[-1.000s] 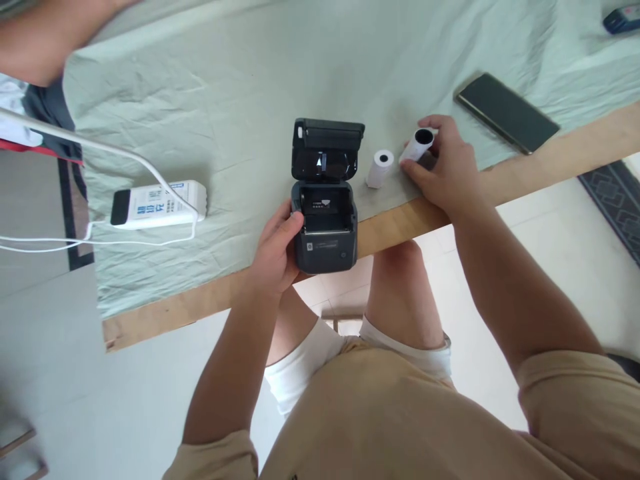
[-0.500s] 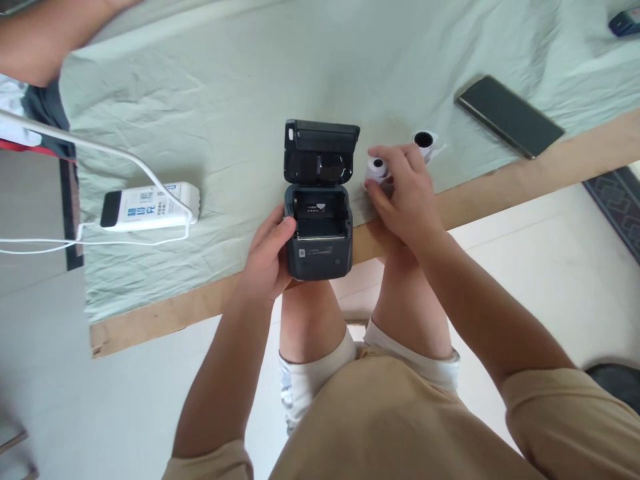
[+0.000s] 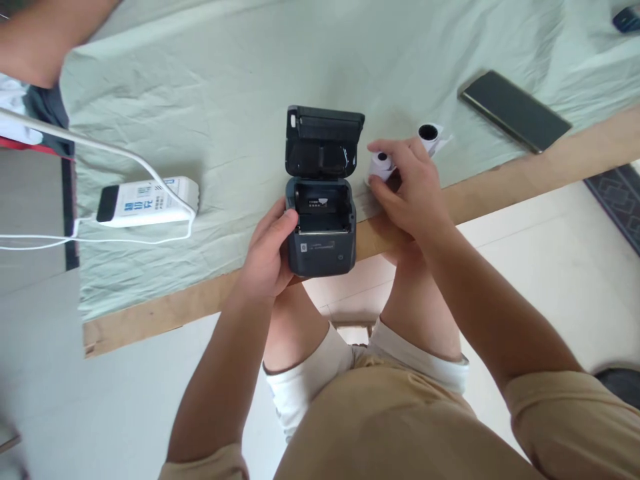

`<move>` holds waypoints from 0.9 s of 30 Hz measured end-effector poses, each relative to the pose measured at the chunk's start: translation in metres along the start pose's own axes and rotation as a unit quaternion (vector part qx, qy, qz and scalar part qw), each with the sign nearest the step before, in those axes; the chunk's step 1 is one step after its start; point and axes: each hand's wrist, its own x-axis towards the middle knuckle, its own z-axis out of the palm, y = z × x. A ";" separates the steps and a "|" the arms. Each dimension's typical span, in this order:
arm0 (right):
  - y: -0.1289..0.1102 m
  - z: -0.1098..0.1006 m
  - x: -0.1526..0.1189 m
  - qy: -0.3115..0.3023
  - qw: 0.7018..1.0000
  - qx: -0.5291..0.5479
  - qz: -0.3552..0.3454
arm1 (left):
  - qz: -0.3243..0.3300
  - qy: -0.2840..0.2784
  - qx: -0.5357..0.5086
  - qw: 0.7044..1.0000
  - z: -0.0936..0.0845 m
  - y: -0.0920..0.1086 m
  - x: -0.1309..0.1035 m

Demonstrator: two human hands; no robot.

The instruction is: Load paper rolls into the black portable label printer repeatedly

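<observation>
A dark portable label printer [image 3: 323, 257] is at the table's front edge with its lid [image 3: 324, 141] raised and its paper bay uncovered. My left hand [image 3: 270, 250] is closed around the printer's left side, the thumb resting near the bay's rim. To the right of the printer, my right hand [image 3: 407, 183] has its thumb and fingers around a small white paper roll [image 3: 381, 167], which stands on end. Just beyond those fingers a second white paper roll [image 3: 440, 139] with a wide black core is partly hidden by the hand.
A dark smartphone [image 3: 515, 110] lies at the right. At the left, a white power bank [image 3: 150, 202] has white cables running off the table. Another person's arm [image 3: 55, 37] reaches in at the upper left. Pale green cloth [image 3: 240, 87] covers the wooden table, whose front edge [image 3: 165, 307] is bare.
The view has shifted slightly, and the printer's lid appears a little differently angled. Both hands keep their places, left on the printer and right on the small roll.
</observation>
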 end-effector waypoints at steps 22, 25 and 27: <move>-0.074 -0.003 -0.013 -0.051 0.994 0.026 -0.094 | 0.010 0.026 -0.009 1.000 0.002 -0.006 0.000; -0.063 0.004 -0.011 -0.035 0.991 0.049 -0.121 | -0.015 0.024 -0.012 1.000 0.003 -0.004 0.001; -0.056 0.007 -0.012 -0.006 0.988 0.075 -0.135 | -0.046 0.027 -0.020 0.998 0.004 -0.001 0.002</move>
